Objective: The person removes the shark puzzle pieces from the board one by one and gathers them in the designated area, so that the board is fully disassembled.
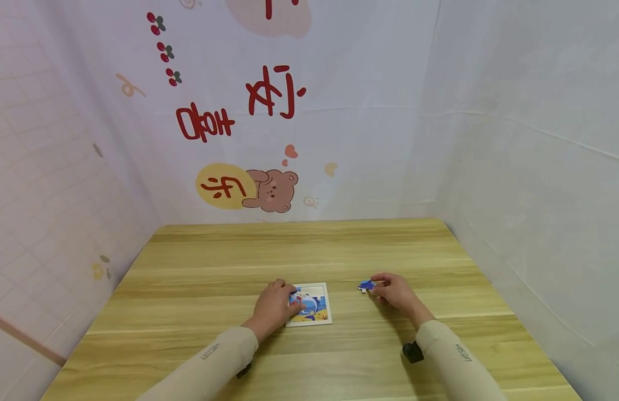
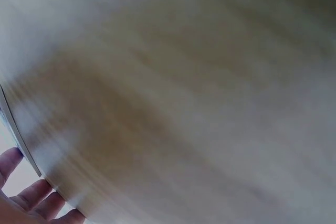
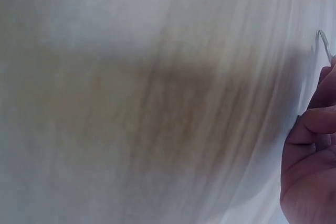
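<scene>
A square jigsaw puzzle in a white-bordered tray (image 1: 329, 303) lies flat on the table, showing a blue and yellow picture. Its upper part shows bare pale backing. My left hand (image 1: 273, 306) rests on the tray's left side, thumb on the picture and fingers by the upper left corner. In the left wrist view, fingertips (image 2: 34, 192) lie right at the tray's edge. To the right of the tray, my right hand (image 1: 396, 292) pinches a blue puzzle piece (image 1: 365, 286) between thumb and fingers. The right wrist view catches only the curled hand (image 3: 312, 156) and the piece's thin edge.
The wood-grain table (image 1: 219, 256) has rounded far corners. White cloth walls (image 1: 369, 156) stand behind and at both sides, printed with red characters and a cartoon bear (image 1: 276, 192). Dark wrist devices (image 1: 412, 352) sit under the sleeves.
</scene>
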`<state>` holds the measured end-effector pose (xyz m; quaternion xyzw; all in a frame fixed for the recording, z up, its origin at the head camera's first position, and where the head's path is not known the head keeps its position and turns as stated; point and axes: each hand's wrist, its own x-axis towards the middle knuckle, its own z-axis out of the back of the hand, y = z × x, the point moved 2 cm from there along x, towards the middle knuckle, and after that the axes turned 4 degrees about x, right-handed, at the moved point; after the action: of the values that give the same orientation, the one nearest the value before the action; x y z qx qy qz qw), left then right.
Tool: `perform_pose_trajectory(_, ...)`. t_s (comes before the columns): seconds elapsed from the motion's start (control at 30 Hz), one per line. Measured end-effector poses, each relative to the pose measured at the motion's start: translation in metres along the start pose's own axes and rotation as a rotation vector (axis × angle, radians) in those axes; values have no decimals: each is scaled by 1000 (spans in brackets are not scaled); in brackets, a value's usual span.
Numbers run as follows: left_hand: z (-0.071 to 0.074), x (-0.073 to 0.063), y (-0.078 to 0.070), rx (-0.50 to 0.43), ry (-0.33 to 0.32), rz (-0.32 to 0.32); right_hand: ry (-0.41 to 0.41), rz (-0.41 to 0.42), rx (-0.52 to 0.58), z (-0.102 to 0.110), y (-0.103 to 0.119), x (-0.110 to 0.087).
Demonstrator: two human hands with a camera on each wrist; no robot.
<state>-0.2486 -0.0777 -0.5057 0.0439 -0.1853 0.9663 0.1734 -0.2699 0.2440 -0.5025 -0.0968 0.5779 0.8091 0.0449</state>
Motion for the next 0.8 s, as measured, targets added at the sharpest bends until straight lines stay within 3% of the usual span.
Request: perform_pose_trajectory(0.8, 3, -2, -1, -11, 13, 10, -26, 55, -249, 7, 2, 0)
